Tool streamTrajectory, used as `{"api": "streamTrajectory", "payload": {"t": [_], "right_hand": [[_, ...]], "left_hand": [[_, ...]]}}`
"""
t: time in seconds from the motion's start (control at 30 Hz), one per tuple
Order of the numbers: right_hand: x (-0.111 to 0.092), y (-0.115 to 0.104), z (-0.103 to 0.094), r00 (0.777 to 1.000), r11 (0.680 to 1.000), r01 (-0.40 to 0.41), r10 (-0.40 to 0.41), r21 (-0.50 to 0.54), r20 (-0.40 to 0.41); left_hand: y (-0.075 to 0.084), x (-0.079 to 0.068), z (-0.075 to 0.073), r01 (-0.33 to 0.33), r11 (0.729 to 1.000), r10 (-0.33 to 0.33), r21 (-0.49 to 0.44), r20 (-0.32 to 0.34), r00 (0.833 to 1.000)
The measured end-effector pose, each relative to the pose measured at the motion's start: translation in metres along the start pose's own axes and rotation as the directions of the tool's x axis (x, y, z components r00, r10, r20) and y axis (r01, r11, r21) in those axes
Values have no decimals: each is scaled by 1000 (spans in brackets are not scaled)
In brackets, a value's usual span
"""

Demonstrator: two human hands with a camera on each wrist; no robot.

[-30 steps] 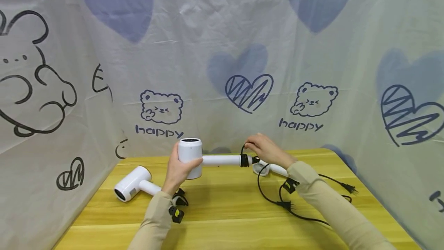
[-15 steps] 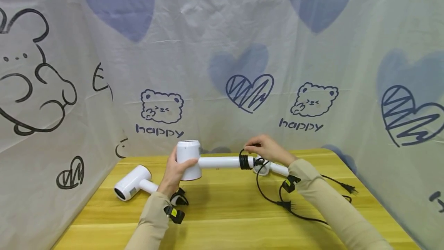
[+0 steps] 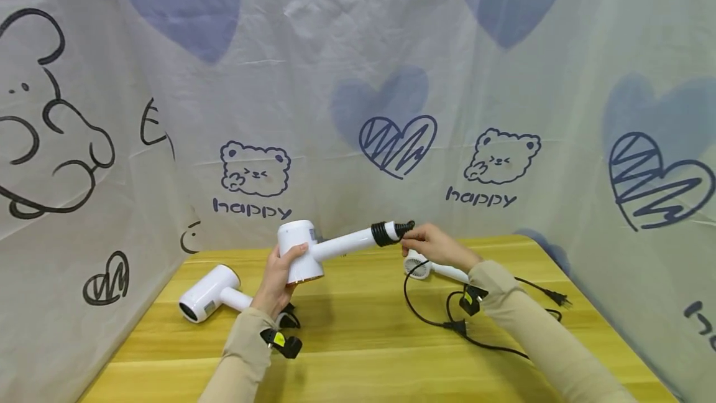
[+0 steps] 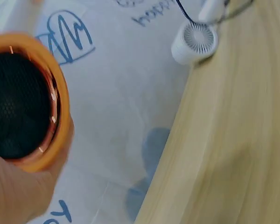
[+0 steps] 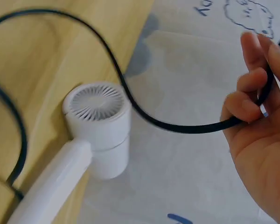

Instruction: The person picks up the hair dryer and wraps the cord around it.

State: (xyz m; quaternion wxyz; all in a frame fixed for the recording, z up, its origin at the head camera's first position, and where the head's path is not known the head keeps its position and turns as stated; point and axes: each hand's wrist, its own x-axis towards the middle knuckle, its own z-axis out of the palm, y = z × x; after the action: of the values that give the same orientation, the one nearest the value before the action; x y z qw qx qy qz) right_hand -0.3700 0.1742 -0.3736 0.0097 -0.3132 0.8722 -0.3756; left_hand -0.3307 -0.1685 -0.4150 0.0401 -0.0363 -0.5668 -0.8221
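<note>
Now my left hand [image 3: 276, 277], clamped on the white T-shaped hair dryer [image 3: 295, 238], is raising its handle end [image 3: 348, 243], my lowered right hand [image 3: 442, 247] curling round thin black cord [image 5: 191, 129], partly unwound.

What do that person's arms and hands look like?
The left hand and right hand are bare, with no gloves. Long, wrinkly beige cloth sleeves cover the arms. A small black boxy gadget with a bright yellow patch sits near the left wrist, and another black gadget near the right.
</note>
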Motion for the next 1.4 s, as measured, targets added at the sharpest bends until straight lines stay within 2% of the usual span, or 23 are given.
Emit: {"api": "streamTrajectory", "payload": {"t": [0.1,0.23,0.3,0.47,0.57,0.67,0.83,1.0,1.17,1.27,1.4], "right_hand": [[-2,5,1,1000,1000,3,-3,-1,13],[-3,12,1,1000,1000,-8,8,-13,-5],[-3,14,1,999,999,-14,13,-40,-33],[-3,10,5,997,992,-7,-3,-123,-82],[-3,3,9,994,983,23,-42,-183,-101],[-3,-3,14,988,974,55,-84,-218,-128],[-1,-11,18,979,965,85,-127,-248,-158],[-4,-15,20,983,969,67,-105,-237,-153],[-7,-17,25,976,955,104,-152,-277,-158],[-7,-17,29,968,943,130,-188,-305,-168],[-7,-18,30,963,945,138,-197,-296,-182]], "left_hand": [[2,2,3,65,995,-69,-72,-60,996],[6,4,6,119,978,-138,-168,-101,985],[8,6,8,137,967,-161,-216,-95,982],[8,10,10,200,917,-239,-345,-76,968],[7,10,11,210,891,-269,-402,-94,959],[5,10,13,185,893,-270,-410,-159,950],[3,7,17,123,939,-229,-321,-317,920],[-1,5,19,119,976,-187,-185,-418,889],[-6,4,21,100,990,-135,-100,-462,877],[-5,2,23,81,995,-97,-55,-472,876],[-6,1,23,62,998,-47,14,-487,872]]}}
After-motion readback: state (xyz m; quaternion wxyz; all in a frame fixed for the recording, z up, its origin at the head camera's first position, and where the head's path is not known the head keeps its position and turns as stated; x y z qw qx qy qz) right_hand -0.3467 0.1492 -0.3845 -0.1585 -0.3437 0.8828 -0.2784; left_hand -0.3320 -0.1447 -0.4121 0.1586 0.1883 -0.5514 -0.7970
